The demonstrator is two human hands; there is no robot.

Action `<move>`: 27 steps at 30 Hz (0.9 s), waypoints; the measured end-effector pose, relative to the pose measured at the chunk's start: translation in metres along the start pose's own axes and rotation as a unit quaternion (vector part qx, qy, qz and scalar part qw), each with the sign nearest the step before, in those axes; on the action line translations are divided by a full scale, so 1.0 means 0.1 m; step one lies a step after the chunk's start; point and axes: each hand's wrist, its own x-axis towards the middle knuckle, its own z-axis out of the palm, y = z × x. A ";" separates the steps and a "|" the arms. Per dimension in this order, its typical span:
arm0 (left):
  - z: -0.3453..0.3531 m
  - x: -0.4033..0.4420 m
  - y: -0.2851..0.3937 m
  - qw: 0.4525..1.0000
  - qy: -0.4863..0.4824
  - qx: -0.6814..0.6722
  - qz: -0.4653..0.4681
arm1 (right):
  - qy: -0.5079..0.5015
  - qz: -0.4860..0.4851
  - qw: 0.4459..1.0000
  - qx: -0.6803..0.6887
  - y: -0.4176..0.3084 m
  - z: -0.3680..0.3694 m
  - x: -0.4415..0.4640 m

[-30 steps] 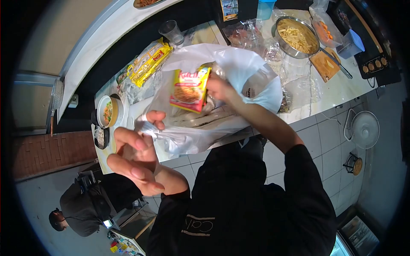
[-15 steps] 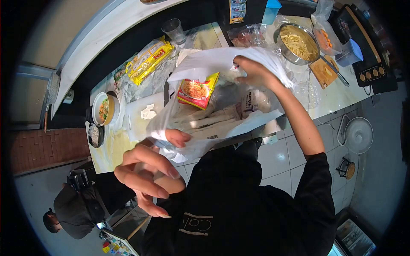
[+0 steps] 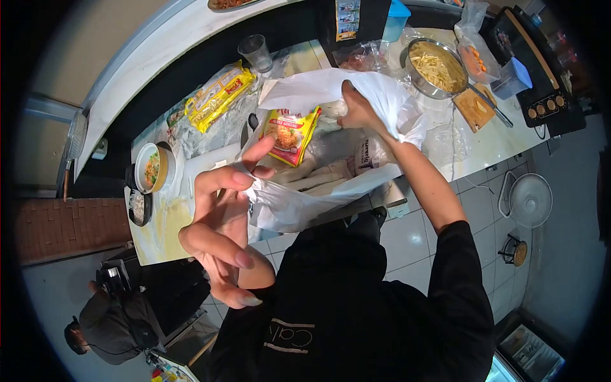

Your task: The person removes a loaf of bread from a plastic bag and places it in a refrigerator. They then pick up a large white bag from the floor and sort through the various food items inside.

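Observation:
A white plastic bag [image 3: 299, 207] lies open on the marble counter. My left hand [image 3: 226, 223] pinches the bag's left edge between thumb and forefinger, with its other fingers spread. Inside the bag's right part, my right hand [image 3: 361, 109] has its thumb and fingers apart, its wrist against the rim. A yellow and red seasoning packet [image 3: 287, 137] rests in the bag, left of my right hand. Beneath and beside it are long pale items [image 3: 324, 177] and a clear package with dark print [image 3: 368, 155].
Behind the bag are a yellow noodle pack [image 3: 219, 95] and a glass [image 3: 256, 54]. A pan of cut fries [image 3: 439, 67] and a cutting board [image 3: 474, 109] stand right. A bowl [image 3: 153, 167] sits left. A co-worker [image 3: 121, 318] is at lower left.
My right hand has let go of the seasoning packet, which now lies in the bag, and has moved right and up. The bag's mouth is wider, and my left hand stays at its left edge.

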 end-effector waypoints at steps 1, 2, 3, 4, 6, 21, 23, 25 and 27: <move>0.00 -0.01 0.01 1.000 0.009 -0.004 -0.006 | 0.002 -0.001 1.000 -0.002 0.07 0.00 0.04; 0.00 -0.02 0.02 1.000 0.018 -0.007 -0.011 | -0.026 -0.026 0.998 0.047 0.14 -0.01 0.07; -0.01 -0.03 0.02 1.000 0.019 -0.006 -0.008 | -0.055 -0.050 0.993 0.096 0.14 -0.08 0.08; -0.01 -0.05 0.03 1.000 0.019 -0.008 -0.007 | -0.078 -0.065 0.987 0.123 0.15 -0.15 0.07; 0.00 -0.06 0.04 1.000 0.021 -0.007 -0.004 | -0.141 -0.078 0.973 0.164 0.16 -0.35 -0.10; 0.19 -0.15 0.11 0.990 -0.036 -0.133 -0.023 | -0.205 -0.042 0.978 0.019 0.09 -0.85 -0.91; 0.17 -0.20 0.12 0.989 -0.048 -0.140 -0.027 | -0.282 -0.011 0.959 -0.008 0.07 -0.95 -0.86; 0.14 -0.25 0.15 0.987 -0.049 -0.143 -0.046 | -0.352 0.021 0.935 -0.036 0.10 -0.94 -0.87; 0.11 -0.28 0.15 0.986 -0.047 -0.147 -0.064 | -0.242 -0.017 0.970 0.014 0.14 -0.88 -0.96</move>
